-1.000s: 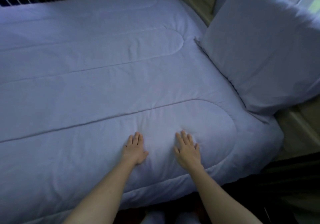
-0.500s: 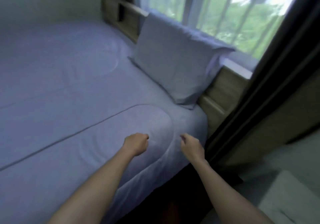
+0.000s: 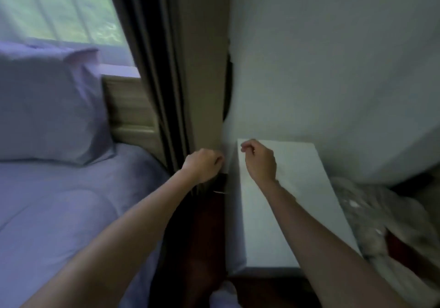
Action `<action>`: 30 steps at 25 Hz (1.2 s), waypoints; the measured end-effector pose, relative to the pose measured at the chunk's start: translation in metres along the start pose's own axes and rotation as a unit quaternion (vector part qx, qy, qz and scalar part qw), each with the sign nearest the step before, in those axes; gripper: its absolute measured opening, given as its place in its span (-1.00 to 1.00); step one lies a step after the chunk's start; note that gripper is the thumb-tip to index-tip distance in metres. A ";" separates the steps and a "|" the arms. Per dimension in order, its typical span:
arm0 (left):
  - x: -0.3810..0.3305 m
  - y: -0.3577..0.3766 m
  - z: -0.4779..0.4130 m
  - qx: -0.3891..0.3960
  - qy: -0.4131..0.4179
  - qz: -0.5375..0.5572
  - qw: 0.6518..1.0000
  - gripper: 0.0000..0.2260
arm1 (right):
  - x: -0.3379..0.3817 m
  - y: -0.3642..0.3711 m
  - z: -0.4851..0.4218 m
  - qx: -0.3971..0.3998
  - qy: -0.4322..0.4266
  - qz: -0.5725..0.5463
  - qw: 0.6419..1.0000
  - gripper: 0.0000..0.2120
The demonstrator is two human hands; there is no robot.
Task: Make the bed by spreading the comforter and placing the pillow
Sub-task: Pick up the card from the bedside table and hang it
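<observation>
Two hands hover: our left hand curls at the edge of the curtain, grip unclear; our right hand, loosely curled and empty, hangs over the bedside cabinet. Moving fast, we could rap knuckles on its corner.

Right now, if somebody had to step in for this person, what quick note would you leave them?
Left hand: fingers curled, at the edge of the dark curtain; whether it grips the cloth is unclear.
Right hand: loosely curled, holds nothing, above the white bedside table.
Done: quilt lies smooth, pillow leans on the headboard.
Left: probably the curtain, which hangs bunched beside the bed.
</observation>
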State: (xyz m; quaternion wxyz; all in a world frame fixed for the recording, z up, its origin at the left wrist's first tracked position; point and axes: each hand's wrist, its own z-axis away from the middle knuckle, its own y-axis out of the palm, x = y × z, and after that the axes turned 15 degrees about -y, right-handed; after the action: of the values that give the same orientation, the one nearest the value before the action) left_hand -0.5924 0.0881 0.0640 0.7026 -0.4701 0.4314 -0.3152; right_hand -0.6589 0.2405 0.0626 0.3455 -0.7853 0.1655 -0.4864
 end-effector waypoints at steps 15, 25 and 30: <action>-0.173 0.185 -0.047 0.274 -0.219 0.150 0.924 -0.55 | -0.268 -0.057 -0.001 0.244 0.138 0.033 0.959 -0.62; -0.225 0.246 -0.053 0.166 -0.420 0.299 0.841 -0.51 | -0.322 -0.009 0.007 0.302 0.155 0.019 0.940 -0.56; -0.227 0.255 -0.066 0.127 -0.555 0.404 0.716 -0.56 | -0.328 -0.005 0.007 0.251 0.188 -0.039 0.949 -0.76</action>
State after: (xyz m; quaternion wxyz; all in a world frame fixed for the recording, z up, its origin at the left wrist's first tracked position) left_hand -0.7402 0.3468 -0.1159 0.9295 -0.2482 0.0691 0.2639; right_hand -0.8079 0.4428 -0.1490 0.4750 -0.5730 0.0692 -0.6643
